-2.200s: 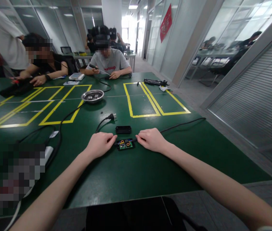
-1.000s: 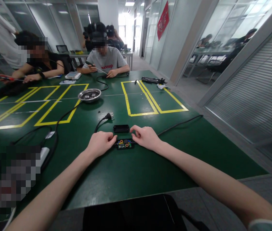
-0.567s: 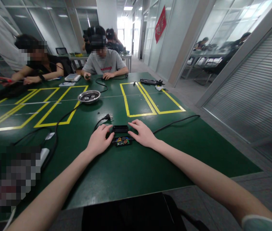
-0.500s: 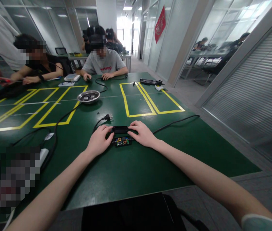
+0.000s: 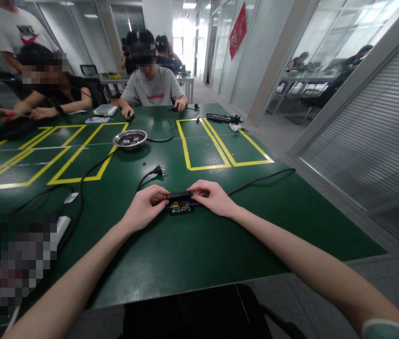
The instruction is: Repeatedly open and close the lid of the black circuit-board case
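A small opened black adapter case (image 5: pixel 180 207) with a green circuit board and orange coils inside lies on the green table (image 5: pixel 185 254). Its black lid (image 5: pixel 178 194) is held just above the case's far edge. My left hand (image 5: pixel 145 205) pinches the lid's left end and my right hand (image 5: pixel 213 197) pinches its right end. Black cords run out of the case to both sides.
A mains plug (image 5: pixel 157 170) lies just beyond the case. A metal bowl (image 5: pixel 130 139) with small parts stands farther back, among yellow tape outlines. A white power strip (image 5: pixel 61 225) sits at the left. Two people work at the far side; a black tool (image 5: pixel 223 117) lies at the back right.
Both hands left the open case, reached forward to the lid lying behind it, took it by its ends and drew it back over the case.
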Tool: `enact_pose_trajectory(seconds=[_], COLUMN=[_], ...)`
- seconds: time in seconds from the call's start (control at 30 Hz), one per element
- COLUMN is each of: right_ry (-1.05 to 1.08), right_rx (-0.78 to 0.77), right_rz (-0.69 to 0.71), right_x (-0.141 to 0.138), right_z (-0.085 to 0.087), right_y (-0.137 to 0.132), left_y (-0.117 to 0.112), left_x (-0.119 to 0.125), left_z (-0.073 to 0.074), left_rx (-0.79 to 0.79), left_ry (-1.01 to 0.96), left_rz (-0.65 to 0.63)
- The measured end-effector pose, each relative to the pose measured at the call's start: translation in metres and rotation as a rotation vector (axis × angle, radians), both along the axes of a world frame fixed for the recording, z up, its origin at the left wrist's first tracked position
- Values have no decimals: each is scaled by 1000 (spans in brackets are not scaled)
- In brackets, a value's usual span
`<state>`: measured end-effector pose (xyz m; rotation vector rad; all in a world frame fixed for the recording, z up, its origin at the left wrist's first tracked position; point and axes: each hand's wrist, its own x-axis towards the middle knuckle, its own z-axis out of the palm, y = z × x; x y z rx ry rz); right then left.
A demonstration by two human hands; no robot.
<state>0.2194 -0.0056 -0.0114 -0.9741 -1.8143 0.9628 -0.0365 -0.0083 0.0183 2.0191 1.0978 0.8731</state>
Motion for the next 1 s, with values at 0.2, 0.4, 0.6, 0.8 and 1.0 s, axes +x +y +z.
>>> enact_pose_trajectory(seconds=[0.2, 0.4, 0.6, 0.8, 1.0], right_ry=[16, -53, -126, -343, -566], right_rx=[18, 85, 180, 337, 512], right_rz=[66, 157, 214, 233, 157], right_x=[6, 7, 10, 11, 3], right_z=[3, 10, 14, 13, 8], right_y=[-3, -6, -7, -6, -8], left_y=[1, -1, -6, -6, -7], left_x=[-4, -6, 1, 1, 16], left_z=[2, 8, 2, 2, -2], left_rx=[-56, 56, 152, 211, 357], left_ry=[-5, 89, 273, 301, 437], left_rz=[-121, -216, -161, -179, -130])
